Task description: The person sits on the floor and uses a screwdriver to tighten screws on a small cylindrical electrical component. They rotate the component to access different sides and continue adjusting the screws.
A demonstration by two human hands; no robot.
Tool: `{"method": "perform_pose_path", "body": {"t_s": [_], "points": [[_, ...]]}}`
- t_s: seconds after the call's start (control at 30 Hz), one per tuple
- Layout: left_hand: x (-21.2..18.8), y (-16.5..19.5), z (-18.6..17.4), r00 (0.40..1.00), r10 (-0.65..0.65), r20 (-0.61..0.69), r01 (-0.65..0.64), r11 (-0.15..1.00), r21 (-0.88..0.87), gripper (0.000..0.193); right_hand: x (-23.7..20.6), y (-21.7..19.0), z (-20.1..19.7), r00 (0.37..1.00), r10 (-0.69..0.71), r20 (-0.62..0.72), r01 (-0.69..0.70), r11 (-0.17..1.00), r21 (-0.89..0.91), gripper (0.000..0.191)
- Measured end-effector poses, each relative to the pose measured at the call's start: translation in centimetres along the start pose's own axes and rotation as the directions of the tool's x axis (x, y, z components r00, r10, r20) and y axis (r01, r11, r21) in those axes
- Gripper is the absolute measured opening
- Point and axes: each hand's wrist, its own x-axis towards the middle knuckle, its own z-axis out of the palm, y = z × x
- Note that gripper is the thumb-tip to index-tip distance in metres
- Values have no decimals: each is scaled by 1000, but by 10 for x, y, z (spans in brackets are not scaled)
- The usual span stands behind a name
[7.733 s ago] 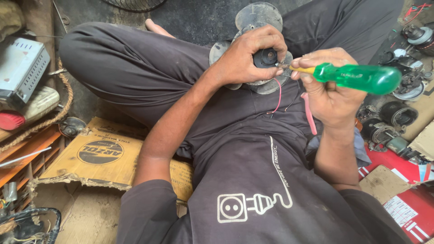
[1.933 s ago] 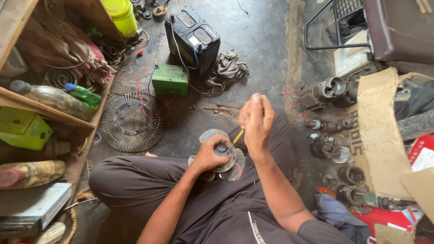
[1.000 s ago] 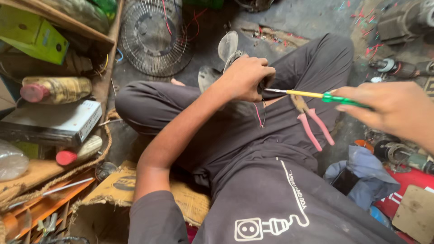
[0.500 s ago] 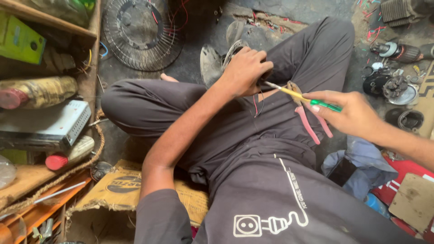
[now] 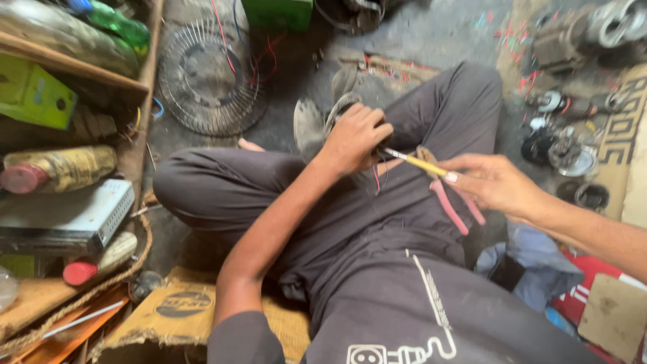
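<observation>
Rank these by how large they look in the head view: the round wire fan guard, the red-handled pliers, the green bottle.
1. Wire fan guard, clearly largest.
2. Red-handled pliers.
3. Green bottle, cut off by the edge and farther away, so its place after the pliers is unsure.

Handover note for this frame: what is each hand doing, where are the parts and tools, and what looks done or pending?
Left hand: clamped over a small fan motor resting on the knee.
Right hand: holds a yellow-shafted screwdriver, tip at the motor under the left fingers.
Pink-handled pliers lie on the lap, unused.
Wire fan guard lies on the floor, apart.
Done: guard is off the motor. Pending: the tip's target is hidden, so progress there is unclear.
</observation>
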Motion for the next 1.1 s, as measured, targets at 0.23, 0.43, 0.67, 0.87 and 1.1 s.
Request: {"method": "perform_pose_path", "body": {"t_s": [0.23, 0.43, 0.67, 0.87, 1.1], "points": [[-2, -2, -28, 899, -278, -339, 177, 937, -301, 33, 28, -32, -59, 976, -107, 187, 65, 973, 220, 35], [14, 21, -17, 830, -451, -327, 133, 730, -671, 23, 151, -32, -69, 829, -332, -450, 430, 893, 133, 22], [22, 30, -2, 920, -376, -111, 172, 641, -748, 24, 269, -26, -36, 706, -465, -535, 123, 824, -553, 32], [19, 2, -14, 898, -436, 64, 314, 531, -787, 34, 295, -37, -41, 795, -407, -450, 54, 787, -615, 21], [28, -13, -9, 882, -456, 119, 353, 472, -808, 37, 309, -37, -54, 786, -346, -512, 26, 847, -532, 30]]}}
